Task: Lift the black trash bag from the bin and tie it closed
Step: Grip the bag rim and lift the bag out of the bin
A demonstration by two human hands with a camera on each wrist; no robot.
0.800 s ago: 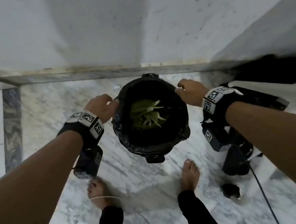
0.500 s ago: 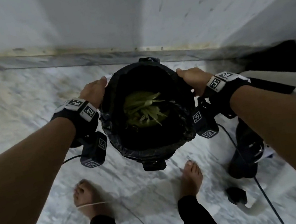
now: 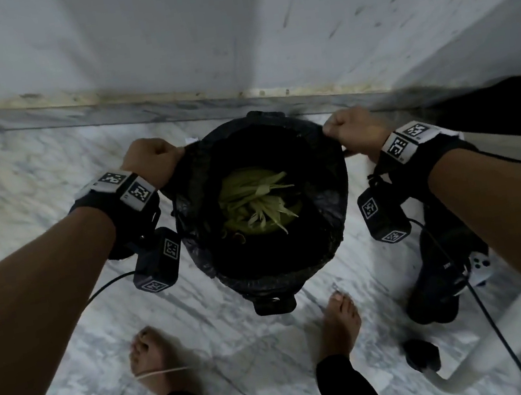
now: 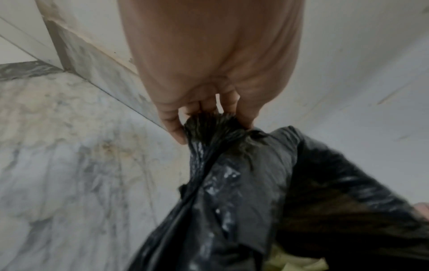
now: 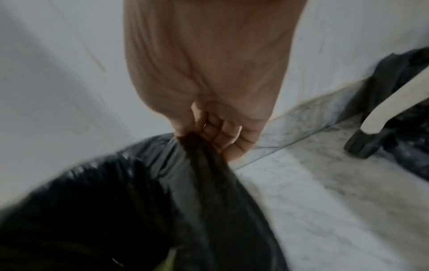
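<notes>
Because each of the hands has bunched a fistful of rim, the black trash bag (image 3: 266, 220) hangs stretched open at the centre of the head view, its mouth wide over green leafy scraps (image 3: 257, 199). Left hand (image 3: 151, 161) and right hand (image 3: 356, 131) sit well apart on opposite sides, likely to lift it evenly out of the bin (image 3: 274, 304), which only the head view shows. Wrist views alone show fingers (image 4: 173, 126) curled round gathered plastic.

Dim, flat indoor light; my arms look dark in the head view, its edges bowed. Both wrist views are soft, the right one smeared by motion blur.
</notes>
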